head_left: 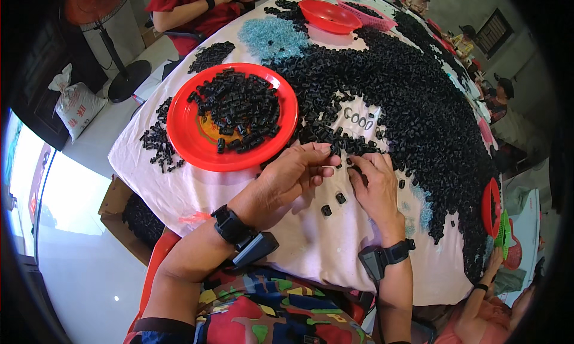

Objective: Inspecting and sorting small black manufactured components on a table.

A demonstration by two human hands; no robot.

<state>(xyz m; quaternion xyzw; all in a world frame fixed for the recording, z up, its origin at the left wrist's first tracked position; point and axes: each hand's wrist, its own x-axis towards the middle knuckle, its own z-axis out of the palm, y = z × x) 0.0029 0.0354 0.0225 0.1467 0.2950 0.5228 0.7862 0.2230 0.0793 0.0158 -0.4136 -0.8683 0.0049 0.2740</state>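
Small black plastic parts (pixel 382 75) lie in a broad heap across the white-covered table (pixel 281 215). At the near edge of the heap, my left hand (pixel 288 175) is closed, with the thumb against the bent fingers. What it holds, if anything, is too small to make out. Just right of it, my right hand (pixel 378 185) pinches at a small black part (pixel 350 161) between thumb and fingertips. Two loose black parts (pixel 341 198) lie on the cloth below the hands. A red plate (pixel 179 135) piled with similar parts sits left of my left hand.
Clear bluish pieces (pixel 272 38) form a pile beyond the plate. A red basin (pixel 329 15) and a pink basket (pixel 373 18) stand at the far side. A cardboard box (pixel 116 209) of black parts is below left, beside a fan (pixel 122 75). Other people sit around the table.
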